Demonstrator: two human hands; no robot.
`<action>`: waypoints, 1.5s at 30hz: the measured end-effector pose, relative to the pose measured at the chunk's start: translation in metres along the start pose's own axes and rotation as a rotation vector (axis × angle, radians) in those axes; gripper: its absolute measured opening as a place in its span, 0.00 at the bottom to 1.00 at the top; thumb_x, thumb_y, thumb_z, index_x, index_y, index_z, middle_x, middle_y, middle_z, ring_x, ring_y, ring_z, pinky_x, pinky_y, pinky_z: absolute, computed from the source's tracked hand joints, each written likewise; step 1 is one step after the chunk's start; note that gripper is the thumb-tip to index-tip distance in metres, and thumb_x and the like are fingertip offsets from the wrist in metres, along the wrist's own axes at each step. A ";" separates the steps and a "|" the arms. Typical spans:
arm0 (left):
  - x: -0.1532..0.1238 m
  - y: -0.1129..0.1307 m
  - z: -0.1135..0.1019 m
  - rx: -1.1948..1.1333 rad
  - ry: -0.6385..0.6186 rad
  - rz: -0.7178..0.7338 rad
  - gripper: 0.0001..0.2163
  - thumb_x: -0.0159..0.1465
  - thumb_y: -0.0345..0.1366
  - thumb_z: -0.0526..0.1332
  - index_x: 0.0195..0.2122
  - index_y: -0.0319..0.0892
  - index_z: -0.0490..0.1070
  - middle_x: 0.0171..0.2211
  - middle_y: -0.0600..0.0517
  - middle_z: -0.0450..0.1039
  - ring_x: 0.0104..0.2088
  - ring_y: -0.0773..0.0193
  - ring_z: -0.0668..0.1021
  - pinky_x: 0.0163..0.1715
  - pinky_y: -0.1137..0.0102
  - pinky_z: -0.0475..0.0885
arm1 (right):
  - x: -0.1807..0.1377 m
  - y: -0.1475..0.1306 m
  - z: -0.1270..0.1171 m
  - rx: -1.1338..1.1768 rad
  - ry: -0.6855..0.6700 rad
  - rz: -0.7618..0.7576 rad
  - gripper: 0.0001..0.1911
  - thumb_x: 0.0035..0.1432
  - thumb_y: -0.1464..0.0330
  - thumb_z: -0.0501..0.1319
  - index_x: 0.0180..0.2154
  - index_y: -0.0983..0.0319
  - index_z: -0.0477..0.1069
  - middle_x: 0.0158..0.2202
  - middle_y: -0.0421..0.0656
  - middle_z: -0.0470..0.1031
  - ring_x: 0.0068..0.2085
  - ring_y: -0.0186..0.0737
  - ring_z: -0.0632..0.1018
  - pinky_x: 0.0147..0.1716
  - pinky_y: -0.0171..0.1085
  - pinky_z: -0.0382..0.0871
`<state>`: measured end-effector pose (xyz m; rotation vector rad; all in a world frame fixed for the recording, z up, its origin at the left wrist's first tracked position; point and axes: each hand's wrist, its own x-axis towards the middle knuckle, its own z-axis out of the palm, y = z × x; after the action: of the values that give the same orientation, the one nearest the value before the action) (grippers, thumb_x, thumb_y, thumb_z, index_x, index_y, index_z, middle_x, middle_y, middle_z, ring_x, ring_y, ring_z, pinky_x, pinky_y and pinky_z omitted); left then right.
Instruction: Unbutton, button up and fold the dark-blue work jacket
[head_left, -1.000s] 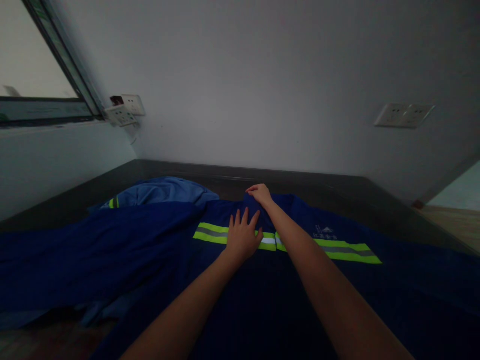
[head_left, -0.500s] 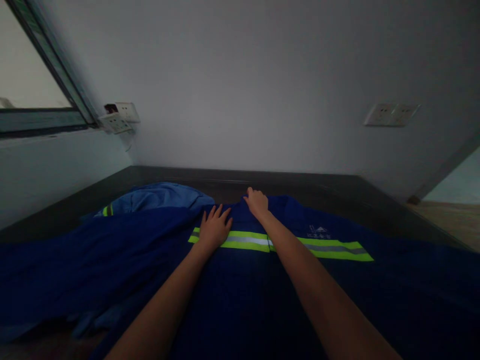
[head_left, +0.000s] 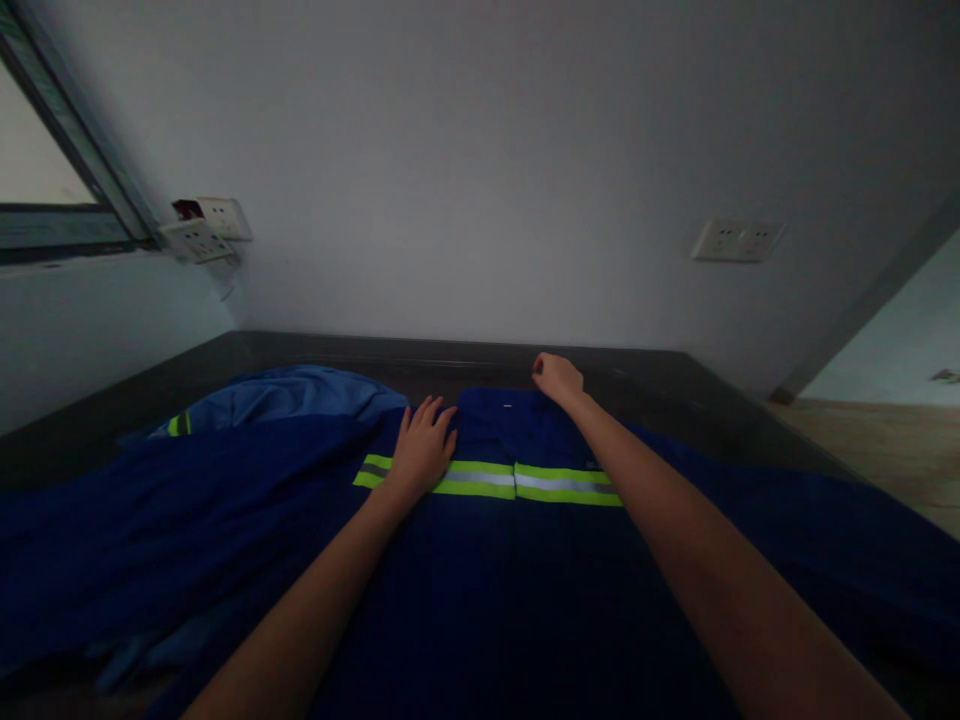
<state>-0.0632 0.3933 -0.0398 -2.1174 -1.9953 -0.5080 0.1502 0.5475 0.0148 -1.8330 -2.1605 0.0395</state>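
Note:
A dark blue work jacket (head_left: 450,570) lies spread out in front of me, with a yellow-green and silver reflective band (head_left: 555,485) across its chest. My left hand (head_left: 424,447) rests on the jacket's left shoulder area with fingers outstretched, partly over the band. At the right end of the collar (head_left: 484,400), my right hand (head_left: 559,378) has its fingers curled in, closed on the jacket's collar edge. The exact pinch is hidden behind the hand. A small light label shows inside the collar.
Lighter blue clothing (head_left: 300,393) lies bunched at the left, partly under the jacket's sleeve. The dark tabletop (head_left: 645,368) meets a pale wall (head_left: 465,180). Wall sockets (head_left: 739,241) are at the right, with more sockets (head_left: 199,240) near the window frame at the left.
My right hand has moved right along the collar, exposing the collar and its label. The forearm now covers the chest print. My left hand stays in place on the jacket; the view has shifted slightly right.

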 end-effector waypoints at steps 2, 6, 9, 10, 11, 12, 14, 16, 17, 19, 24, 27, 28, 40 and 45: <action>-0.001 0.012 0.001 -0.054 -0.049 0.080 0.20 0.67 0.38 0.50 0.59 0.44 0.62 0.64 0.46 0.56 0.65 0.55 0.56 0.62 0.52 0.52 | -0.001 0.015 0.002 -0.015 -0.027 0.052 0.13 0.55 0.68 0.61 0.44 0.60 0.71 0.46 0.48 0.75 0.49 0.45 0.75 0.44 0.40 0.67; -0.007 0.026 0.008 -0.093 -0.190 0.137 0.23 0.68 0.42 0.49 0.63 0.44 0.57 0.65 0.45 0.52 0.65 0.54 0.54 0.62 0.51 0.51 | -0.003 0.031 0.017 -0.015 -0.045 0.125 0.13 0.53 0.73 0.60 0.42 0.59 0.73 0.44 0.47 0.76 0.45 0.45 0.77 0.41 0.39 0.69; -0.011 0.026 0.012 -0.078 -0.237 0.128 0.23 0.68 0.44 0.47 0.63 0.45 0.56 0.65 0.45 0.52 0.65 0.53 0.54 0.62 0.52 0.51 | -0.003 0.037 0.028 -0.009 -0.019 0.143 0.13 0.54 0.75 0.57 0.40 0.58 0.74 0.42 0.46 0.77 0.44 0.44 0.77 0.39 0.38 0.68; -0.011 0.025 0.012 -0.074 -0.242 0.126 0.23 0.68 0.44 0.47 0.64 0.46 0.56 0.65 0.45 0.52 0.65 0.53 0.54 0.62 0.52 0.51 | -0.004 0.039 0.032 -0.008 -0.007 0.143 0.14 0.55 0.76 0.56 0.40 0.58 0.74 0.42 0.46 0.77 0.43 0.44 0.77 0.39 0.37 0.68; -0.011 0.025 0.012 -0.071 -0.245 0.125 0.23 0.68 0.45 0.47 0.64 0.46 0.56 0.65 0.45 0.52 0.65 0.53 0.54 0.62 0.52 0.51 | -0.005 0.041 0.035 -0.007 0.008 0.140 0.14 0.55 0.76 0.55 0.40 0.58 0.74 0.41 0.46 0.77 0.43 0.43 0.77 0.39 0.37 0.68; -0.010 0.025 0.012 -0.069 -0.246 0.124 0.23 0.68 0.45 0.47 0.63 0.46 0.56 0.65 0.45 0.52 0.65 0.53 0.54 0.62 0.52 0.51 | -0.006 0.042 0.039 -0.008 0.025 0.134 0.14 0.56 0.76 0.54 0.40 0.58 0.74 0.41 0.46 0.77 0.43 0.43 0.77 0.39 0.37 0.67; -0.010 0.025 0.012 -0.063 -0.240 0.125 0.23 0.68 0.44 0.47 0.63 0.46 0.56 0.65 0.45 0.52 0.65 0.54 0.55 0.62 0.52 0.51 | -0.011 0.042 0.046 -0.015 0.064 0.114 0.14 0.58 0.76 0.52 0.41 0.59 0.73 0.42 0.47 0.76 0.43 0.43 0.76 0.39 0.37 0.67; -0.010 0.025 0.012 -0.061 -0.230 0.127 0.23 0.68 0.44 0.47 0.63 0.46 0.57 0.65 0.45 0.52 0.65 0.54 0.55 0.62 0.52 0.52 | -0.016 0.041 0.051 -0.029 0.111 0.086 0.14 0.61 0.74 0.50 0.42 0.60 0.72 0.43 0.49 0.75 0.45 0.43 0.75 0.40 0.37 0.66; -0.010 0.024 0.013 -0.062 -0.225 0.127 0.23 0.68 0.44 0.47 0.63 0.46 0.57 0.65 0.45 0.52 0.65 0.54 0.55 0.62 0.52 0.52 | -0.018 0.040 0.052 -0.037 0.135 0.071 0.14 0.62 0.73 0.49 0.43 0.60 0.72 0.44 0.50 0.74 0.45 0.44 0.74 0.41 0.38 0.66; -0.011 0.023 0.015 -0.073 -0.212 0.128 0.23 0.68 0.44 0.47 0.63 0.47 0.57 0.65 0.46 0.53 0.65 0.54 0.56 0.61 0.52 0.52 | -0.022 0.037 0.051 -0.048 0.178 0.044 0.14 0.63 0.71 0.49 0.44 0.61 0.71 0.45 0.51 0.73 0.46 0.45 0.72 0.42 0.39 0.65; -0.011 0.026 0.010 -0.113 -0.088 0.143 0.23 0.66 0.39 0.51 0.62 0.45 0.57 0.64 0.45 0.55 0.64 0.53 0.57 0.61 0.51 0.53 | -0.037 0.025 0.030 -0.034 0.273 -0.053 0.15 0.65 0.64 0.48 0.46 0.61 0.70 0.47 0.51 0.70 0.49 0.48 0.68 0.44 0.42 0.63; -0.011 0.037 0.000 -0.135 -0.052 0.320 0.23 0.64 0.31 0.49 0.62 0.44 0.58 0.65 0.48 0.54 0.65 0.59 0.55 0.64 0.55 0.49 | -0.061 0.016 0.022 0.016 0.280 -0.171 0.16 0.65 0.62 0.49 0.48 0.60 0.69 0.49 0.49 0.70 0.51 0.48 0.68 0.47 0.43 0.63; -0.011 0.041 -0.002 -0.149 -0.075 0.385 0.23 0.64 0.30 0.49 0.62 0.44 0.57 0.65 0.49 0.53 0.65 0.61 0.54 0.64 0.57 0.48 | -0.072 0.013 0.021 0.037 0.261 -0.217 0.17 0.65 0.62 0.49 0.49 0.60 0.69 0.50 0.49 0.70 0.52 0.48 0.68 0.48 0.43 0.63; -0.021 0.043 0.016 -0.191 -0.244 0.451 0.25 0.67 0.40 0.45 0.65 0.38 0.51 0.65 0.45 0.51 0.66 0.61 0.53 0.63 0.58 0.49 | -0.143 0.010 0.045 -0.134 -0.122 -0.316 0.27 0.67 0.57 0.41 0.65 0.53 0.49 0.68 0.46 0.47 0.67 0.52 0.48 0.60 0.57 0.46; -0.020 0.046 0.009 -0.224 -0.229 0.411 0.24 0.67 0.41 0.47 0.62 0.38 0.56 0.64 0.44 0.55 0.64 0.59 0.57 0.62 0.58 0.51 | -0.142 0.007 0.047 -0.150 -0.090 -0.297 0.27 0.67 0.57 0.42 0.66 0.51 0.46 0.67 0.45 0.49 0.66 0.52 0.51 0.59 0.57 0.50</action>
<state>-0.0168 0.3742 -0.0516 -2.7413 -1.5906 -0.4476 0.1645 0.4195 -0.0619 -1.5905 -2.5389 -0.1096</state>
